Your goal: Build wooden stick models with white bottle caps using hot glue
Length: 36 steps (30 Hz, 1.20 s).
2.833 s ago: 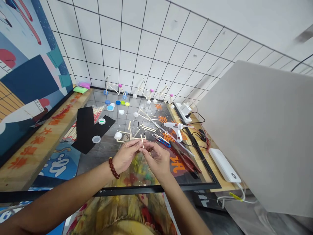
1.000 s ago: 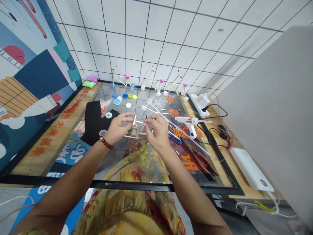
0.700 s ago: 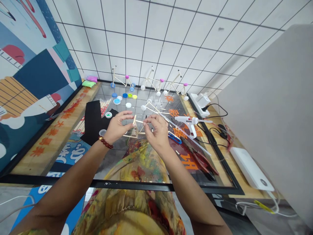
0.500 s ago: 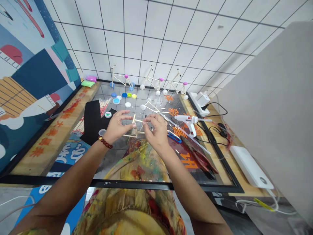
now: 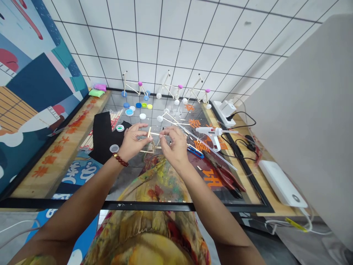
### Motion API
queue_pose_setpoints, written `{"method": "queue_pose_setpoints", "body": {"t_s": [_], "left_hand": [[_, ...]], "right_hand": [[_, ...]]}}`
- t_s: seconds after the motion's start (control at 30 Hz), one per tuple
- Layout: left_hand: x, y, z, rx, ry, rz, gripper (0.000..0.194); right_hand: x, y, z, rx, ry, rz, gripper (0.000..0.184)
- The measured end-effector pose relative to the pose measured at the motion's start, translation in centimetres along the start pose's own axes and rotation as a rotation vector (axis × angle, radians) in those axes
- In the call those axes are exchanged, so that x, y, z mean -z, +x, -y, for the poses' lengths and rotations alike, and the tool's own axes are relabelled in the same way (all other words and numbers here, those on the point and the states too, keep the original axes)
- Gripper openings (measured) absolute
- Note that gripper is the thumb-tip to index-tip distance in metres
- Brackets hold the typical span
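Observation:
My left hand (image 5: 132,140) and my right hand (image 5: 173,145) are raised over the glass table top (image 5: 129,173), each pinching an end of a small frame of thin wooden sticks (image 5: 152,137). The left fingers grip an upright stick, the right fingers a thin crosspiece that runs to it. A bead bracelet (image 5: 120,159) sits on my left wrist. Part of the stick frame lies behind my fingers.
A white glue gun (image 5: 210,133) lies right of my hands, with blue-handled scissors (image 5: 194,151) and red pliers (image 5: 230,179) nearer. Black fabric (image 5: 102,135), spare sticks (image 5: 91,136) and coloured bottle caps (image 5: 135,108) lie left. Three finished stick models (image 5: 165,90) stand by the wall. A grey board (image 5: 306,117) leans at right.
My hands rose from low over the table and drew apart, and hold steady in the last second. The view has shifted slightly.

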<state>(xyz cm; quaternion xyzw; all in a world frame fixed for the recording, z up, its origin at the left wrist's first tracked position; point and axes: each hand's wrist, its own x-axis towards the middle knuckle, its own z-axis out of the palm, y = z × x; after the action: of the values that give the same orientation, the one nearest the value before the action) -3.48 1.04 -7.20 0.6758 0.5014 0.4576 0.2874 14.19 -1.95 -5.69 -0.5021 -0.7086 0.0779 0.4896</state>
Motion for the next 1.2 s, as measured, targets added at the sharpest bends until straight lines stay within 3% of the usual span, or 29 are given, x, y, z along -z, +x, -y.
{"method": "queue_pose_setpoints", "body": {"t_s": [1.2], "left_hand": [[0.0, -0.1, -0.2, -0.009, 0.032, 0.021, 0.009]], "right_hand": [[-0.5, 0.4, -1.2, -0.09, 0.164, 0.084, 0.016]]}}
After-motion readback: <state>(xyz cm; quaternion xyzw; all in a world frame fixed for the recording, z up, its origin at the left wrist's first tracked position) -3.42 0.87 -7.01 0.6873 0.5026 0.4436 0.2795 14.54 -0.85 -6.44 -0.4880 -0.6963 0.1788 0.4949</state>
